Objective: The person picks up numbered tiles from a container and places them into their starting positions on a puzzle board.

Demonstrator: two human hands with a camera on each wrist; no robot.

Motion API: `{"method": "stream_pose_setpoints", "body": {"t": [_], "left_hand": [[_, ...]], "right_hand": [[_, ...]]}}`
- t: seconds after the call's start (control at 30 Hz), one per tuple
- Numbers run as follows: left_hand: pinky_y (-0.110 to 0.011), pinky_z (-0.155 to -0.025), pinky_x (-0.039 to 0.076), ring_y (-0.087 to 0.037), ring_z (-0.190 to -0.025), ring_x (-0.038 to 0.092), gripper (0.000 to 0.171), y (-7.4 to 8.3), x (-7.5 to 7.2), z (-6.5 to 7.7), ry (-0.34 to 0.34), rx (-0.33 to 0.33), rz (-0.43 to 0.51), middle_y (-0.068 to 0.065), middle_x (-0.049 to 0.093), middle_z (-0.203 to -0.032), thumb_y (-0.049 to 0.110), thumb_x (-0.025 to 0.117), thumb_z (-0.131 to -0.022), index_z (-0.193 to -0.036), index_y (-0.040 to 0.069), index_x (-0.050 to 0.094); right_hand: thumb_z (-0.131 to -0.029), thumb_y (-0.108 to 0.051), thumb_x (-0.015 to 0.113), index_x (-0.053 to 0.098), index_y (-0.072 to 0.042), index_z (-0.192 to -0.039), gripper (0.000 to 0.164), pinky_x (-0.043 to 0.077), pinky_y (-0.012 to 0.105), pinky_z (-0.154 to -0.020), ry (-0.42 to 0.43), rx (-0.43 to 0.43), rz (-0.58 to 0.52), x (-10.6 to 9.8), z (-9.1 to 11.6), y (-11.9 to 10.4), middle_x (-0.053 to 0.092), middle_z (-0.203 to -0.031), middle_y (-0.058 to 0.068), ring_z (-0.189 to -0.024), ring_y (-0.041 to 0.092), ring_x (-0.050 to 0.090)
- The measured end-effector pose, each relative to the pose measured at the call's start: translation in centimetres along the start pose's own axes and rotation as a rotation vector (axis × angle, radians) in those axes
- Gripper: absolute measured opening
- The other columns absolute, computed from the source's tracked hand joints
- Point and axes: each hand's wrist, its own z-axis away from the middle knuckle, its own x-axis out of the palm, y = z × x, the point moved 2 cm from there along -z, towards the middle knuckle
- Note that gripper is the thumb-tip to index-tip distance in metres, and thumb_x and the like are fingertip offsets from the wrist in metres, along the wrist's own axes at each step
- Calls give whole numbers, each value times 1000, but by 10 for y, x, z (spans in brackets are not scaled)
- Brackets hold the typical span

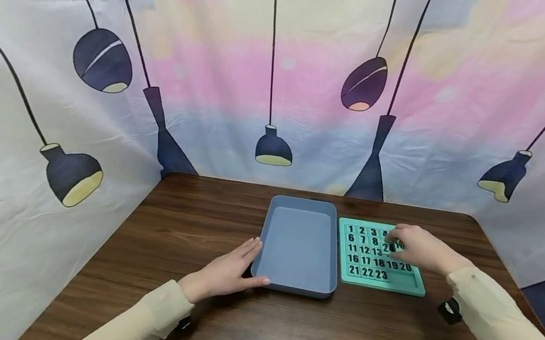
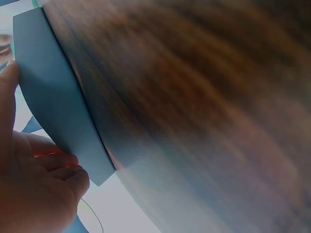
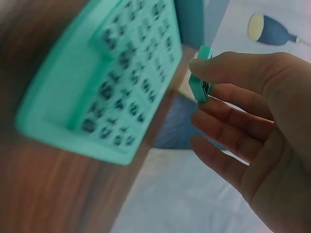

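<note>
My right hand (image 1: 419, 248) is above the right part of a green number board (image 1: 406, 282). Between its thumb and fingers it pinches a small green number tile (image 3: 198, 89), raised off the board in the right wrist view. Rows of black-numbered tiles fill most of the board, while a gap shows at its lower right corner. The left hand (image 1: 226, 269) rests against the near left corner of a blue-grey tray (image 1: 299, 247), fingers along the side and thumb at the front edge. Nothing lies in the tray.
Tray and board lie side by side on a dark wooden table (image 1: 189, 234), the board to the right. Behind the table hangs a cloth (image 1: 232, 87) printed with lamps. Each wrist wears a small black device (image 1: 450, 310).
</note>
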Motion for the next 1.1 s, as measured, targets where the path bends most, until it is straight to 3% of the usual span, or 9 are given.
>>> {"method": "stream_pose_setpoints", "body": {"t": [0.3, 0.47, 0.7, 1.1], "left_hand": [[-47, -118, 28, -26, -154, 14, 100, 2, -1, 0, -5, 0, -5, -15, 16, -167, 73, 48, -94, -160, 2, 22], [-47, -118, 28, -26, -154, 14, 100, 2, -1, -1, -6, -4, -6, -14, 16, -167, 74, 47, -94, -160, 3, 23], [-47, -117, 29, -26, -154, 15, 100, 2, -2, 0, -5, -7, 3, -15, 16, -167, 73, 48, -94, -160, 3, 23], [-48, -117, 29, -27, -154, 15, 98, 3, -3, 0, -7, -4, 15, -15, 16, -167, 71, 50, -95, -160, 2, 23]], "right_hand": [[-87, -10, 77, 71, 1, -115, 31, 55, 48, -80, -20, 88, -110, 26, 27, 22, 65, -118, 19, -105, 38, 64], [-86, -10, 78, 71, 1, -115, 31, 55, 46, -76, -38, 106, -164, 38, 35, 28, 65, -117, 20, -99, 32, 65], [-85, -10, 80, 72, 1, -113, 31, 51, 35, -68, -39, 94, -213, 51, 41, 33, 66, -110, 11, -84, 14, 58], [-85, -11, 81, 71, 1, -114, 33, 56, 36, -71, -29, 115, -287, 55, 40, 37, 68, -109, 11, -88, 21, 66]]}}
